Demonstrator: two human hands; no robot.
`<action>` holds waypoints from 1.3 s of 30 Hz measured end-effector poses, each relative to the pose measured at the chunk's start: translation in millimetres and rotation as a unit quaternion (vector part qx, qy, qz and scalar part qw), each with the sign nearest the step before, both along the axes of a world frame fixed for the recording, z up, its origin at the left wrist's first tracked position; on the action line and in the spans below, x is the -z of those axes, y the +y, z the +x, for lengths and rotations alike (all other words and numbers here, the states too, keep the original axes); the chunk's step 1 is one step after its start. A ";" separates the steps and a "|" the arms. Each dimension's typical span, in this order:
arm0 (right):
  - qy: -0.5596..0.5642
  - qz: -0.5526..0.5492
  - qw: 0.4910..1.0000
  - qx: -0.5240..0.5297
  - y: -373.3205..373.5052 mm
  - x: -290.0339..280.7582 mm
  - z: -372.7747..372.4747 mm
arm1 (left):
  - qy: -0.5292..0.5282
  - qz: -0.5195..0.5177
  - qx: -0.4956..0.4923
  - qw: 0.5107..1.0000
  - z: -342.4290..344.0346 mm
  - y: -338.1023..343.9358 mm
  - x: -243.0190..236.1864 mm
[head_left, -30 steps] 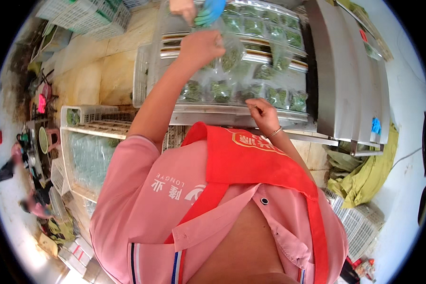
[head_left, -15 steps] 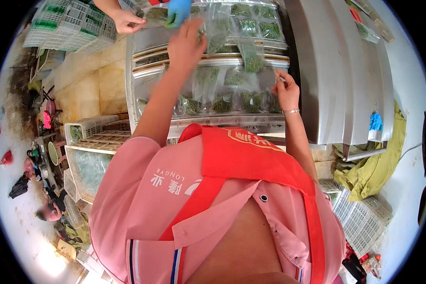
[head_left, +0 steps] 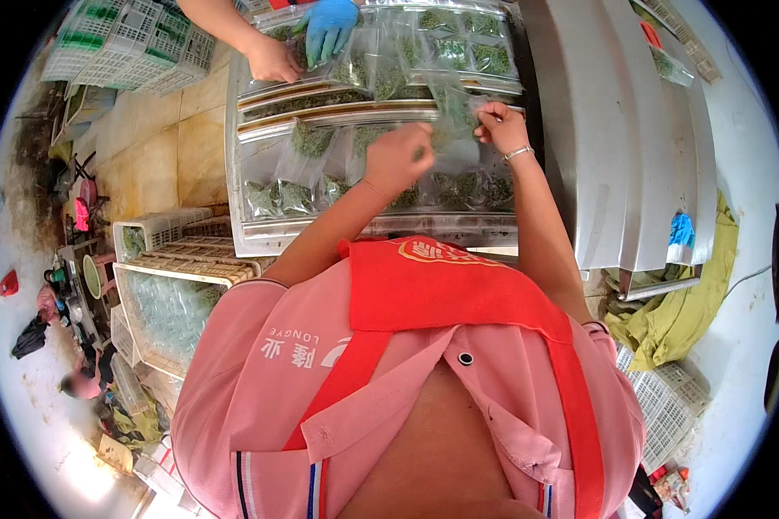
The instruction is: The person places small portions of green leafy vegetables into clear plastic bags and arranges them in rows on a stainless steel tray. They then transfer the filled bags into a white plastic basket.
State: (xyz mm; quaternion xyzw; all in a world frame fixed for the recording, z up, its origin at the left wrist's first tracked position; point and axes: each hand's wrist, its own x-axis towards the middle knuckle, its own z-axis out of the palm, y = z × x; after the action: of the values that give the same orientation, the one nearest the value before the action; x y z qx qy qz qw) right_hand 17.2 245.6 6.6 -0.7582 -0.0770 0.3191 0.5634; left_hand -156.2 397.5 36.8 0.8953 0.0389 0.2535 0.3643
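A bag [head_left: 450, 100] of greens lies just beyond the left hand [head_left: 398, 159], beside the right hand's [head_left: 500, 128] bunched fingertips; both hands are curled, but whether either grips, I cannot tell. Beneath is the steel table [head_left: 363, 230]; around, tiled floor [head_left: 157, 160], crates [head_left: 151, 39].

at left, the bench [head_left: 258, 159] leaves passing room beside the clear bags [head_left: 311, 141]; a co-worker's gloved hand [head_left: 328, 30] blocks the far side, a metal housing [head_left: 619, 130] the right.
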 end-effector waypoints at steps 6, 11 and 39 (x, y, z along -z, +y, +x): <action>0.017 0.084 0.995 0.040 -24.6 -24.9 -22.3 | 0.017 -0.577 0.003 0.817 11.4 8.8 -15.9; 0.011 0.096 0.993 0.070 -41.8 -23.2 -31.6 | 0.096 -0.534 0.003 0.840 36.2 -5.5 1.5; -0.285 -0.515 0.799 -0.122 0.5 -8.5 25.2 | 0.308 0.266 0.192 0.893 71.3 -51.6 38.1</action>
State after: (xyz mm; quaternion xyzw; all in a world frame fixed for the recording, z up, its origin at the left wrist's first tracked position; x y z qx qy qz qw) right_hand 42.3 246.0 15.1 -0.9776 -0.1506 0.1470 -0.0014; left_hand -84.8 345.8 -1.3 0.9819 -0.0924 -0.1090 0.1243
